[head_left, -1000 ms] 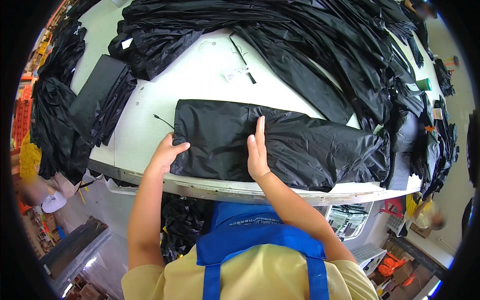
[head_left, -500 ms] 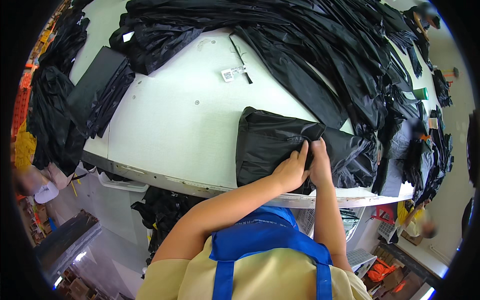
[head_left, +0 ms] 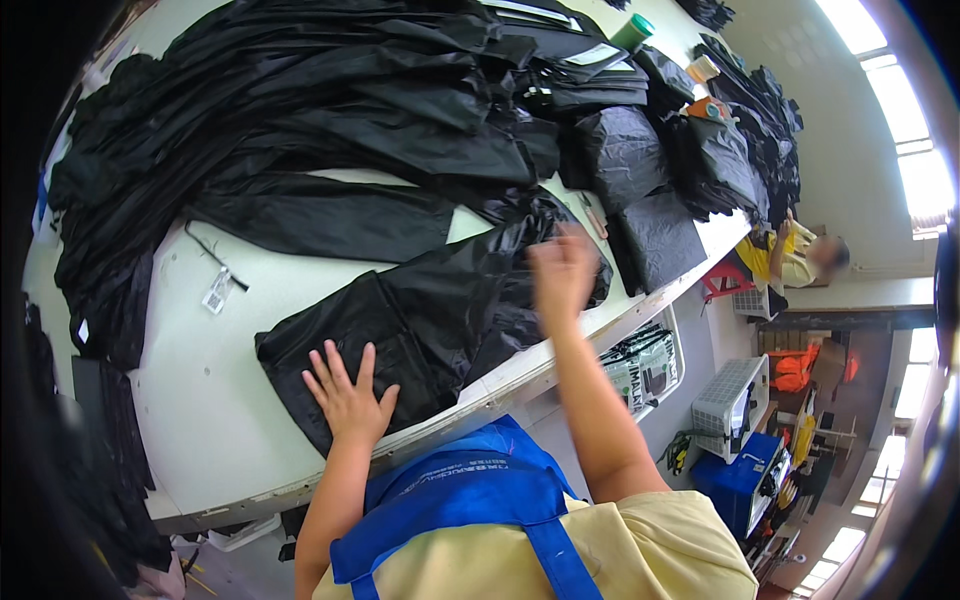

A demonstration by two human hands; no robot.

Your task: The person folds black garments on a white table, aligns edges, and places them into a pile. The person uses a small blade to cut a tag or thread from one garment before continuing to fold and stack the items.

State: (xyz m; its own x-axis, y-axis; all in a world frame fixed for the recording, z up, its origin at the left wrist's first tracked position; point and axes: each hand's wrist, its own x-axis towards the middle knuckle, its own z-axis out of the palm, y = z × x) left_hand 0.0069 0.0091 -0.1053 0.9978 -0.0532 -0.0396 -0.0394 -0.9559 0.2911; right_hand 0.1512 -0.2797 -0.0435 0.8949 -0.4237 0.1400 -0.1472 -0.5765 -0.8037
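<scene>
A partly folded piece of shiny black fabric, apparently a garment, lies along the near edge of the white table. On its flatter left end my left hand rests palm down, fingers spread. My right hand is over the crumpled right end of the same fabric. Motion smears its fingers, so I cannot make out whether they grip the cloth. Just past that hand, a small cutting tool with an orange-brown handle lies on the table.
A long heap of black garments covers the far side. Folded black stacks stand to the right. A white tag on a black cord lies left. Below the table are a crate of packets and a blue box. A person is farther right.
My view has swung to the right. My hands, earlier close together on the folded fabric, are now apart: the left flat on it, the right at its crumpled end.
</scene>
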